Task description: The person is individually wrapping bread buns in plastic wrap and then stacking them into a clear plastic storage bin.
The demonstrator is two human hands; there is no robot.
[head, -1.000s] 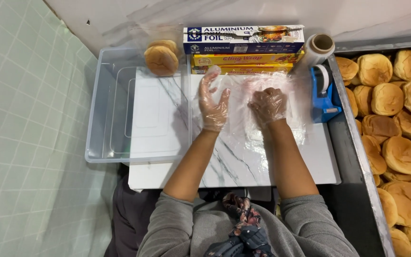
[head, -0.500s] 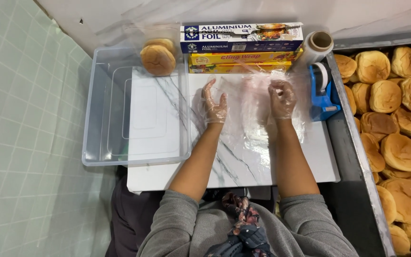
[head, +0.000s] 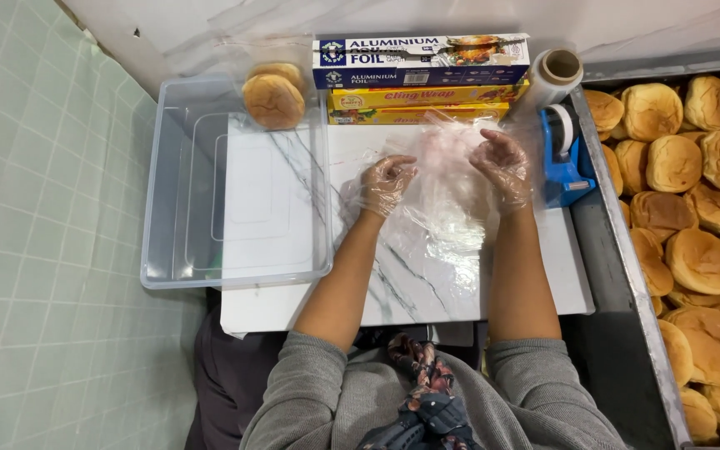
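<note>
Clear plastic film lies crinkled over the middle of the white marbled bench, and both gloved hands are now lifting its far edge. A second ago the palms were pressed flat on the sheet, side by side; half a second ago they had spread apart along it; now the fingers are curled and raised off the surface. The left hand pinches a bunched fold of the film at centre frame, and the right hand grips the same sheet a little higher and further right, thumb and fingers closed on the plastic. So smoothing has given way to picking up: the sheet appears to be coming free of the bench at its upper end while its lower part lies flat between the forearms. Both hands wear thin transparent gloves, which makes the exact edge of the film hard to tell. At the upper centre a blue foil box rests on a yellow wrap box, with a roll of clear film just right of them and a blue tape dispenser near the right hand. An empty clear plastic tub fills the left of the bench; wrapped buns sit at its upper right corner. A metal tray of bare buns runs down the right edge.
</note>
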